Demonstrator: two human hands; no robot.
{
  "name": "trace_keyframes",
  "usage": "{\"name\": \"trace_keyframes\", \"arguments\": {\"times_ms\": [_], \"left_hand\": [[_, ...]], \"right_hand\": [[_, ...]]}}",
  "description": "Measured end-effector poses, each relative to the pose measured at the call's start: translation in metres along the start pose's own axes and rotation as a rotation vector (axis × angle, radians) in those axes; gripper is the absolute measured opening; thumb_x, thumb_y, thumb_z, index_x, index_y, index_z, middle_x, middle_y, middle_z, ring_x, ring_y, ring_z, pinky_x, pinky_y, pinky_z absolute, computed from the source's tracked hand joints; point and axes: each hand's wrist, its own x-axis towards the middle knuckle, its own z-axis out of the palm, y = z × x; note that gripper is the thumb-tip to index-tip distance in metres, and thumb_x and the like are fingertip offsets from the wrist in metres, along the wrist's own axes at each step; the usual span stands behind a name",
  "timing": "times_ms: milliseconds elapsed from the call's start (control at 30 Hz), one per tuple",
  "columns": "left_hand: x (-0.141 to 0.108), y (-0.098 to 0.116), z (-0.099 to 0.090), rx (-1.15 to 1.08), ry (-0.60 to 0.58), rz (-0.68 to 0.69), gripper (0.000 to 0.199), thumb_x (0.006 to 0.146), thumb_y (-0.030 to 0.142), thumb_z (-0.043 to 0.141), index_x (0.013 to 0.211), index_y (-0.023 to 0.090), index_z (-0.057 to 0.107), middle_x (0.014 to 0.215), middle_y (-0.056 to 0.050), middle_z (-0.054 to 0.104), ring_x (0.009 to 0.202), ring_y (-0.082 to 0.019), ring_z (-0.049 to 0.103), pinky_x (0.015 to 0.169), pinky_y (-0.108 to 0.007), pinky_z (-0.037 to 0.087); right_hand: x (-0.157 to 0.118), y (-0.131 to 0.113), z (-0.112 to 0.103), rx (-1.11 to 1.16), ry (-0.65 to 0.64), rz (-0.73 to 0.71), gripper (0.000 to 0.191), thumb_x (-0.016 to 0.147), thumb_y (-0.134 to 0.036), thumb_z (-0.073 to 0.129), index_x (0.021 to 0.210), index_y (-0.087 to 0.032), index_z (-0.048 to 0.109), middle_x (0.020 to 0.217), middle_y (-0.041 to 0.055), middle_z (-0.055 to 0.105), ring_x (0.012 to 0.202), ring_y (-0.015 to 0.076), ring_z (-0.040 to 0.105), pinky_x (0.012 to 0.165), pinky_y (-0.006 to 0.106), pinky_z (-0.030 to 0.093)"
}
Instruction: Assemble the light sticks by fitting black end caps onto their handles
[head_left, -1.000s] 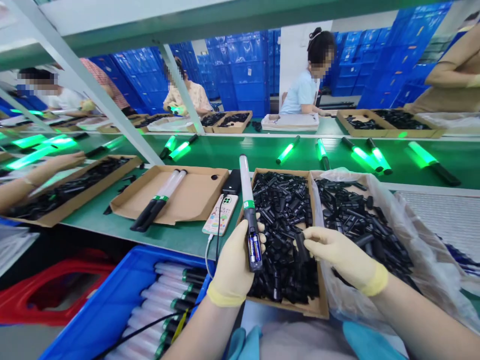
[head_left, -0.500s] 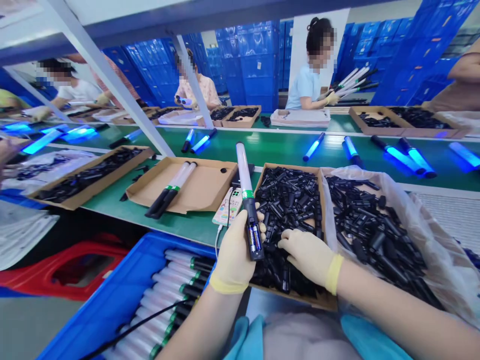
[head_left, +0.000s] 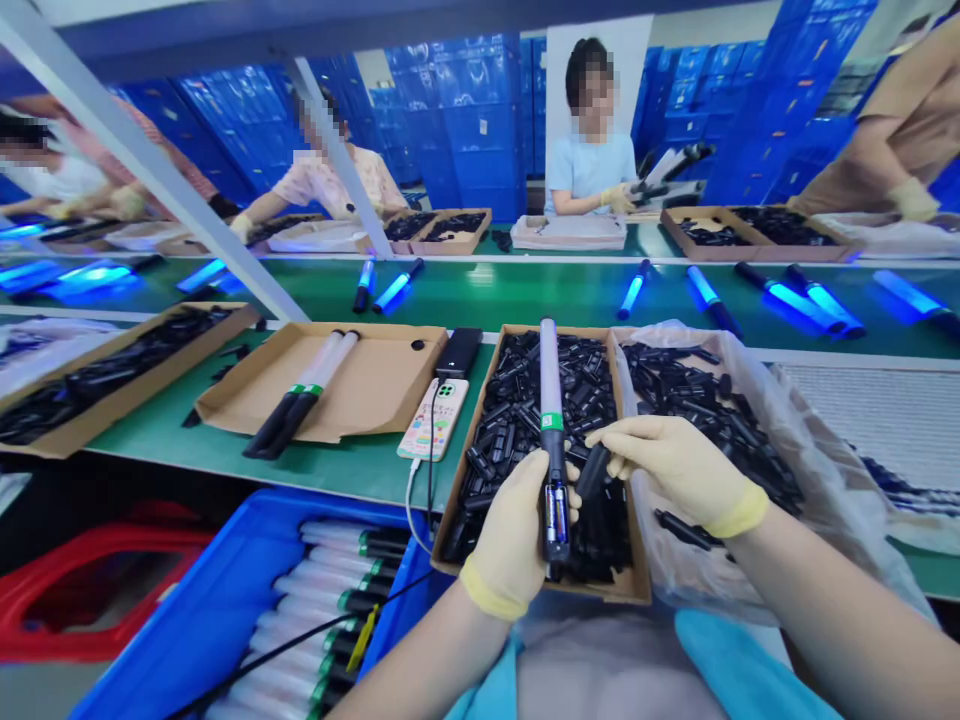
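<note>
My gloved left hand (head_left: 512, 530) is closed around the black handle of a light stick (head_left: 550, 385), which stands nearly upright with its white tube upward. Batteries (head_left: 556, 514) show in the handle's uncovered compartment, facing me. My gloved right hand (head_left: 664, 462) pinches a black battery cover (head_left: 593, 472) just right of that handle; the two look slightly apart. Below both hands lies a cardboard tray (head_left: 637, 575) heaped with small black plastic parts. Right of it, a plastic-lined box (head_left: 832, 470) holds more black parts.
Two light sticks (head_left: 307, 385) lie in a cardboard tray (head_left: 382, 370) on the left. A phone (head_left: 433, 418) with a cable rests beside it. A blue crate (head_left: 225, 560) at lower left holds several light sticks. Lit blue sticks lie on the green conveyor (head_left: 502, 285); co-workers sit beyond.
My right hand has come up from the tray of black parts, now with a battery cover in its fingers. The light stick stands more upright. The view has shifted.
</note>
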Motion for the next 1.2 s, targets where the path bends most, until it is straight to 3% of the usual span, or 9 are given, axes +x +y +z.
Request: {"name": "trace_keyframes", "arguments": {"times_ms": [133, 333, 567, 733, 900, 1000, 1100, 1200], "left_hand": [[0.000, -0.006, 0.007, 0.011, -0.030, -0.029, 0.033, 0.087, 0.048, 0.060, 0.084, 0.015, 0.064, 0.069, -0.003, 0.058, 0.056, -0.011, 0.052, 0.051, -0.020, 0.045], [-0.003, -0.003, 0.018, -0.152, -0.193, 0.017, 0.032, 0.090, 0.043, 0.057, 0.104, 0.016, 0.068, 0.087, -0.007, 0.065, 0.072, -0.015, 0.059, 0.061, -0.024, 0.049], [-0.012, 0.009, 0.034, -0.024, -0.043, 0.125, 0.019, 0.081, 0.035, 0.069, 0.086, 0.018, 0.074, 0.098, -0.006, 0.070, 0.113, -0.023, 0.056, 0.095, -0.029, 0.048], [-0.009, 0.005, 0.035, 0.000, -0.091, 0.180, 0.024, 0.084, 0.036, 0.065, 0.098, 0.019, 0.075, 0.107, -0.006, 0.070, 0.122, -0.025, 0.053, 0.105, -0.034, 0.043], [-0.002, -0.005, 0.030, 0.007, -0.154, 0.177, 0.034, 0.091, 0.038, 0.057, 0.115, 0.016, 0.069, 0.113, -0.008, 0.068, 0.117, -0.024, 0.056, 0.103, -0.035, 0.044], [-0.002, -0.004, 0.029, -0.027, -0.174, 0.161, 0.031, 0.092, 0.037, 0.058, 0.112, 0.017, 0.069, 0.112, -0.007, 0.067, 0.115, -0.022, 0.056, 0.099, -0.032, 0.046], [-0.005, -0.001, 0.031, -0.057, -0.140, 0.131, 0.022, 0.087, 0.035, 0.065, 0.099, 0.019, 0.072, 0.108, -0.005, 0.067, 0.110, -0.019, 0.057, 0.096, -0.026, 0.046], [-0.004, -0.003, 0.032, -0.086, -0.175, 0.077, 0.033, 0.091, 0.046, 0.057, 0.099, 0.018, 0.070, 0.100, -0.007, 0.065, 0.096, -0.018, 0.059, 0.083, -0.028, 0.050]], "right_hand": [[-0.005, -0.005, -0.001, 0.133, 0.028, 0.028, 0.042, 0.081, -0.050, 0.064, 0.095, -0.012, 0.075, 0.082, 0.0085, 0.071, 0.066, 0.0128, 0.060, 0.065, 0.026, 0.051], [-0.020, -0.014, 0.018, -0.062, 0.005, -0.084, 0.026, 0.087, -0.040, 0.060, 0.090, -0.021, 0.076, 0.079, 0.0022, 0.070, 0.069, 0.0131, 0.061, 0.068, 0.024, 0.050], [-0.029, -0.005, 0.029, -0.230, 0.019, -0.230, 0.023, 0.091, -0.033, 0.055, 0.085, -0.024, 0.075, 0.093, 0.0004, 0.071, 0.079, 0.0139, 0.064, 0.073, 0.023, 0.050], [-0.031, -0.001, 0.027, -0.275, 0.051, -0.310, 0.023, 0.094, -0.030, 0.054, 0.090, -0.025, 0.076, 0.094, 0.0003, 0.071, 0.083, 0.0142, 0.064, 0.075, 0.023, 0.050], [-0.033, -0.002, 0.025, -0.323, 0.036, -0.427, 0.021, 0.095, -0.024, 0.053, 0.090, -0.025, 0.074, 0.091, -0.0008, 0.069, 0.081, 0.0121, 0.063, 0.074, 0.022, 0.049], [-0.032, -0.002, 0.026, -0.399, 0.054, -0.513, 0.020, 0.095, -0.020, 0.052, 0.094, -0.025, 0.072, 0.093, 0.0011, 0.065, 0.086, 0.0130, 0.062, 0.079, 0.024, 0.050], [-0.030, 0.000, 0.028, -0.464, 0.209, -0.559, 0.018, 0.089, -0.018, 0.058, 0.105, -0.022, 0.065, 0.100, 0.0058, 0.056, 0.095, 0.0179, 0.058, 0.086, 0.032, 0.050], [-0.026, 0.007, 0.029, -0.405, 0.370, -0.492, 0.037, 0.081, -0.018, 0.067, 0.116, -0.021, 0.054, 0.104, 0.0065, 0.050, 0.095, 0.0198, 0.054, 0.086, 0.037, 0.050]]}}
